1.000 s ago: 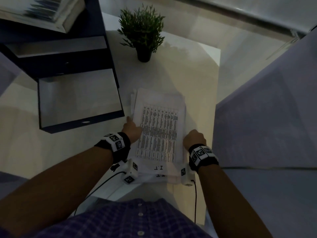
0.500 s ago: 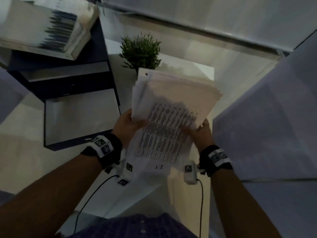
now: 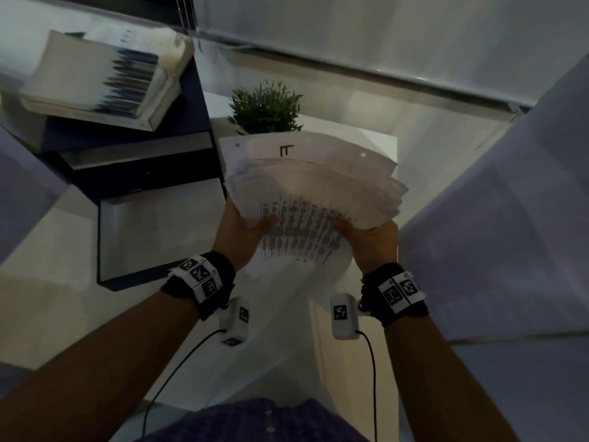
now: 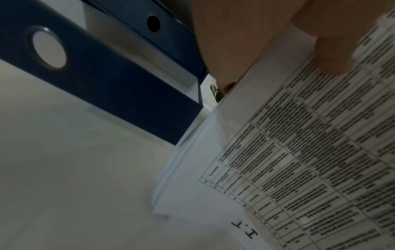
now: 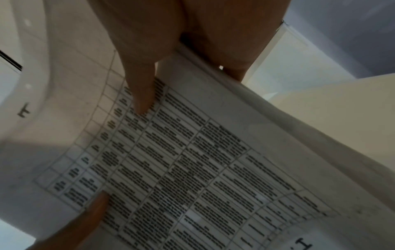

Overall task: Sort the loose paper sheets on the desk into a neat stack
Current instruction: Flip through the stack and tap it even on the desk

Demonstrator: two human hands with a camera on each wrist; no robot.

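Observation:
A bundle of white paper sheets [image 3: 306,193] is lifted off the white desk [image 3: 360,145] and tipped up towards me, its top page printed with a table [image 4: 310,160]. My left hand [image 3: 242,231] grips the bundle's left edge, thumb on the printed face. My right hand [image 3: 369,237] grips the right edge, thumb [image 5: 141,94] pressed on the table print [image 5: 192,169]. The sheets fan unevenly at their far ends, and the fingers behind them are hidden.
A small potted plant [image 3: 266,106] stands on the desk just beyond the sheets. Dark blue letter trays [image 3: 137,173] sit to the left, with a thick paper block [image 3: 102,81] on top. A grey partition [image 3: 497,234] rises on the right.
The sheets lay flat on the desk with both hands at their near edge. Both hands have since taken hold of the bundle and raised it up and away, tilting it upright.

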